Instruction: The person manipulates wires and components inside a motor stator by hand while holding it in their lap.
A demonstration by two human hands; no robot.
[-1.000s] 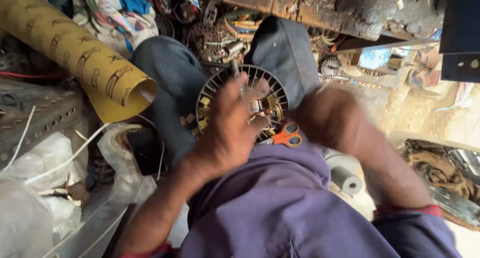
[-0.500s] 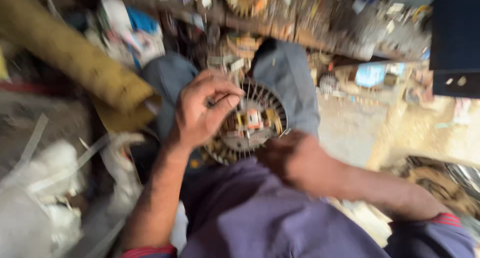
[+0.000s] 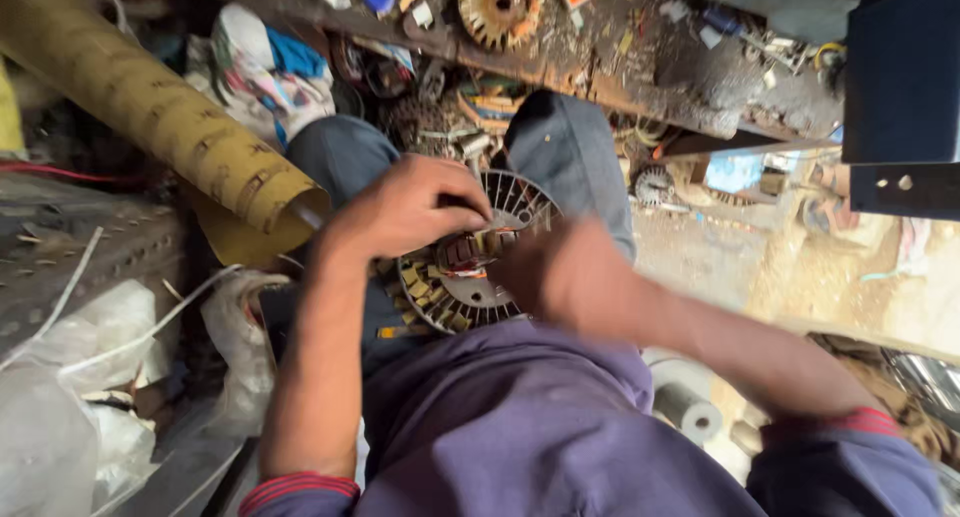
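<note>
Figure: a seated person, seen from above, works on a round motor stator [image 3: 470, 267] resting on the lap between the knees, at the centre of the view.

Nearest the camera, the purple shirt [image 3: 520, 427] fills the six o'clock area. The left hand [image 3: 410, 212], at ten o'clock from the stator's centre, curls over its upper left rim with the fingers clenched around the slotted edge, gripping it. The right hand [image 3: 570, 277], at three o'clock, is blurred by motion; whether its fingers are closed on a tool, on the copper windings, or released cannot be told.

Beyond the hands, a yellow perforated tube [image 3: 160, 117] lies at ten o'clock, just beside the left knee, with white plastic bags [image 3: 90, 377] at eight o'clock. Farthest off, at twelve o'clock, a rusty shelf [image 3: 600, 67] carries a toothed rotor disc [image 3: 500, 7] and small scrap.

Hazards, as a judgement: the stator is steadied only by one hand and the lap, so a strong pull by the moving hand could tip it off the knees into the clutter. The thin metal laminations and cut wire ends sit against bare fingers; a slip could cut them. Loose parts may drop among the scrap and be lost.
</note>
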